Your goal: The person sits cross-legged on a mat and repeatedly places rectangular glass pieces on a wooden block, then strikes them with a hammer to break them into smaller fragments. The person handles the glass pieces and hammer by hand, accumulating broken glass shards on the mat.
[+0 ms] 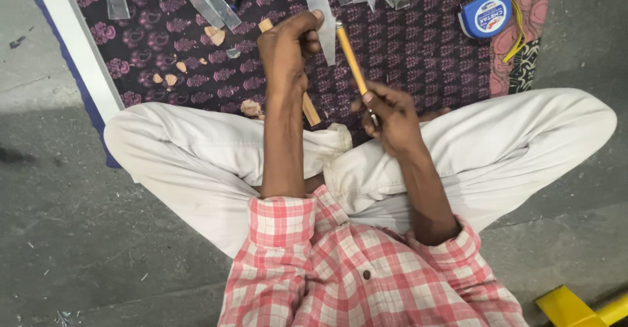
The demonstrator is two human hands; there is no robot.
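Hands (288,49) (386,114) hold glass strip (324,19), yellow-handled tool (352,58).

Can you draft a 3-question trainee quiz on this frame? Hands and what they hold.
1. True or false: the right hand grips a thin yellow-handled tool.
2. What does the left hand hold: A) a tape measure, B) a small clear glass piece and a wooden stick, C) nothing?
3. Where does the blue and white tape measure lie relative to the hands?

Key
1. True.
2. B.
3. On the patterned cloth, up and to the right of both hands, touched by neither.
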